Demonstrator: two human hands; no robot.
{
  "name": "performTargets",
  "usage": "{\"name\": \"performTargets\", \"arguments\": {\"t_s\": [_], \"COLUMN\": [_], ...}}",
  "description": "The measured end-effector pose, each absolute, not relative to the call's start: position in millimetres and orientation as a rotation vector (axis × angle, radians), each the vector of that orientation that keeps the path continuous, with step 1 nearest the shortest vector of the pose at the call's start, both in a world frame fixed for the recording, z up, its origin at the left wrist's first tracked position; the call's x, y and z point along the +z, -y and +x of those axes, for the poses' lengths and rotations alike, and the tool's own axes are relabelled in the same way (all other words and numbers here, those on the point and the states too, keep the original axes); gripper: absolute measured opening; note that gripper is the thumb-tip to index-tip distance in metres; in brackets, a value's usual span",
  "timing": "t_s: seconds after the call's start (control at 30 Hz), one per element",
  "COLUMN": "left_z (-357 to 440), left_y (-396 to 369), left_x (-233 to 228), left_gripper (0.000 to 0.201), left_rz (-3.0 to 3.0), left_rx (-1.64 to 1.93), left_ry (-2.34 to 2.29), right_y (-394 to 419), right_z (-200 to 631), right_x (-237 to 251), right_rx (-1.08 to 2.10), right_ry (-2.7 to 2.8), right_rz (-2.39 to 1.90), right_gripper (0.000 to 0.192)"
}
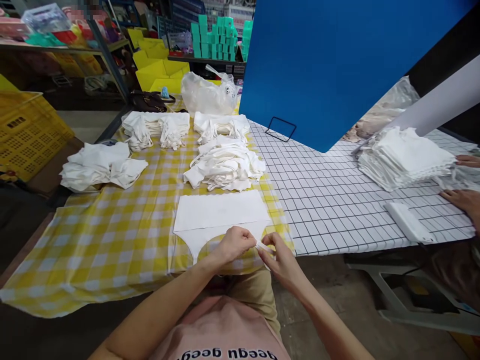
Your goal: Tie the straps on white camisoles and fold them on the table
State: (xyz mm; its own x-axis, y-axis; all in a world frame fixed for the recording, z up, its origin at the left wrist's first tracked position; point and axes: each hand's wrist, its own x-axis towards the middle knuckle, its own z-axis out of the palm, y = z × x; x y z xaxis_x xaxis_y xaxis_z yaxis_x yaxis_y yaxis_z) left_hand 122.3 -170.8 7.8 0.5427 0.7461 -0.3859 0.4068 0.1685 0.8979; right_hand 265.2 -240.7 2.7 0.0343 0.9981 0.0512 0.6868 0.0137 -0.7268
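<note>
A flat white fabric piece [217, 212] lies spread on the yellow checked tablecloth [112, 240] right in front of me. My left hand [234, 243] and my right hand [279, 257] meet at its near right corner, both pinching a small white strap end [262, 246] of the piece between thumb and fingers. Just beyond lies a loose heap of white fabric pieces [225, 165].
More white piles [101, 167] [157, 127] [221, 125] and a clear plastic bag [208, 95] sit farther back. A blue board [330, 65] stands over the grid-patterned table [337, 200]. Another person's hands [465, 200] rest beside a folded stack [405, 157]. Yellow crates [26, 130] stand at left.
</note>
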Motion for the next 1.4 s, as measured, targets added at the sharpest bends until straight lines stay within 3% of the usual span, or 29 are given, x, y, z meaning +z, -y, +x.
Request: {"name": "performTargets", "arguments": {"t_s": [0.17,0.37,0.5,0.57,0.8,1.13,1.4], "left_z": [119.3,114.0,113.7,114.7,124.5,126.6,128.6], "left_y": [165.0,148.0,133.7,127.7,117.8,111.5,111.3], "left_x": [-4.3,-14.4,-26.8,-35.9,-56.7,-64.7,-64.4], "left_gripper": [0.014,0.016,0.011,0.021,0.015,0.015,0.015], "left_rz": [1.366,1.246,1.849,2.166,2.664,2.355,2.184], "left_rx": [0.29,0.253,0.389,0.444,0.234,0.461,0.507], "left_ry": [-1.088,-0.986,-1.185,-1.175,-1.098,-1.22,-1.286], "right_y": [235.7,219.0,195.0,181.2,150.7,139.1,132.7], "right_z": [253.4,258.1,266.2,268.6,270.2,274.0,267.6], "right_x": [-15.9,-26.7,-32.3,-36.2,-51.9,-51.9,-44.1], "right_rx": [0.545,0.289,0.459,0.615,0.894,0.996,0.724], "right_ry": [1.87,2.055,1.884,1.741,1.428,1.429,1.699], "right_rz": [-1.619,-1.595,-1.663,-1.689,-1.724,-1.734,-1.701], "right_gripper": [0.011,0.024,0.019,0.015,0.016,0.023,0.013]}}
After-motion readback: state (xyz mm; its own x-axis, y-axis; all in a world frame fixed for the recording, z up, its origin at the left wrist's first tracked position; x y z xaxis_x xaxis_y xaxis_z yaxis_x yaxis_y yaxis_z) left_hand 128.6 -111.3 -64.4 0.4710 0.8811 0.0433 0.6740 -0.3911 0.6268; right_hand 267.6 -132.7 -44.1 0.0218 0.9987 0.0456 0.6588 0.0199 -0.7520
